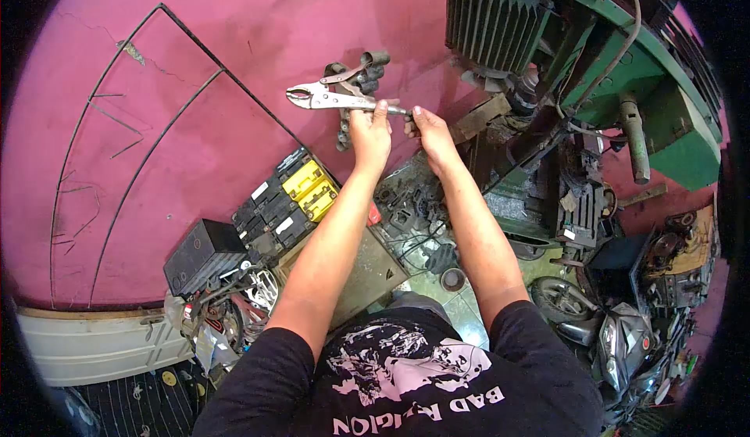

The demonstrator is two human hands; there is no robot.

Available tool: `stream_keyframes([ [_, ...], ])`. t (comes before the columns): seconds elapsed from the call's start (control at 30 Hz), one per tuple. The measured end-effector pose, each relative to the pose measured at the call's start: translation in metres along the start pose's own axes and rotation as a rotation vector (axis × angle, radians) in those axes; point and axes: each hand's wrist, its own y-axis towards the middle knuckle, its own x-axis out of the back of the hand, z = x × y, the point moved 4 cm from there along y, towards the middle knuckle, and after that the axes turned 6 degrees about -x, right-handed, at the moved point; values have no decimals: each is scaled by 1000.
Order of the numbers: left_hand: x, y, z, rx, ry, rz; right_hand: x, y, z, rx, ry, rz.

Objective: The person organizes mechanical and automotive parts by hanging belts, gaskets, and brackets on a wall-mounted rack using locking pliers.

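Observation:
A pair of silver locking pliers [320,97] is held up in front of the pink wall, its jaws pointing left and its handles spread apart. My left hand [370,134] is closed around the lower handle, thumb on top. At the handle's right end, my right hand [429,130] pinches the adjusting screw [408,113] between thumb and fingers. Behind the pliers are several dark, round metal pieces [375,70], partly hidden by the tool and my left hand.
Black and yellow batteries [309,189] stand below left, beside a black box [205,254]. A green machine with a motor [496,26] fills the upper right. Metal parts [406,216] lie below my hands. A wheel [559,299] is at lower right. A bent rod frame [190,37] leans on the wall.

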Motion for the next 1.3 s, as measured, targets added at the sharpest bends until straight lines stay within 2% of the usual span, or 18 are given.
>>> stream_keyframes([
  [0.23, -7, 7, 6, -12, 35, 6, 6, -3, 6, 16, -47, -32],
  [0.3, -13, 1, 10, 68, 89, 30, 10, -13, 5, -49, -3, -114],
  [0.4, -18, -4, 15, 39, 37, 24, 14, -19, -5, -93, 40, -171],
  [0.53, -11, -1, 32, 43, 103, 12, 15, -8, -17, -100, -8, -181],
  [0.63, -9, 12, 38, 41, 76, -12, 15, 12, -22, -67, -114, -104],
  [0.73, -5, 30, 47, 91, 208, 29, 20, 43, -39, -48, -201, -101],
  [0.77, -5, 33, 45, 93, 208, 31, 23, 54, -44, -19, -347, -148],
  [0.8, -4, 37, 45, 83, 361, 48, 24, 58, -42, 11, -493, -193],
  [0.83, -4, 40, 45, 70, 515, 65, 25, 61, -44, 13, -494, -195],
  [0.9, -1, 45, 53, 72, 522, 26, 23, 64, -38, 171, -706, -256],
  [0.97, 7, 51, 73, 97, 708, 56, 17, 55, -21, 112, -734, -263],
  [1.03, 10, 52, 81, 119, 716, 34, 10, 47, -4, 51, -762, -267],
  [1.1, 12, 54, 83, 139, 724, 12, -3, 40, 20, 280, -978, -377],
  [1.17, 10, 54, 75, 90, 812, 61, -23, 35, 52, 290, -1067, -333],
  [1.3, 14, 57, 81, 49, 790, 75, -48, 56, 86, 333, -1340, -198],
])
